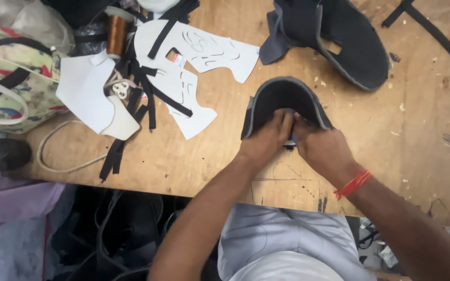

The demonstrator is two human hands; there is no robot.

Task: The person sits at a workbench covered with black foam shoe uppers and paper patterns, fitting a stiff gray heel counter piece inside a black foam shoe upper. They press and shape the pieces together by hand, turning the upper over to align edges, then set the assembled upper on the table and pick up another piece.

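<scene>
Hands meet at bench centre: left hand (267,139) and right hand (323,148) both pinched on curved dark shoe upper (283,99), apparently folding its edge. Next likely needs firm, even pressing. White patterns (194,67) at 10 o'clock.

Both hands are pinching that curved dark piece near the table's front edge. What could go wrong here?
The curved dark shoe piece, pinched by the left hand and right hand, might spring out of shape if the grip slips. It sits near the wooden table edge, so it could drop off. The black straps among the white paper patterns could snag.
</scene>
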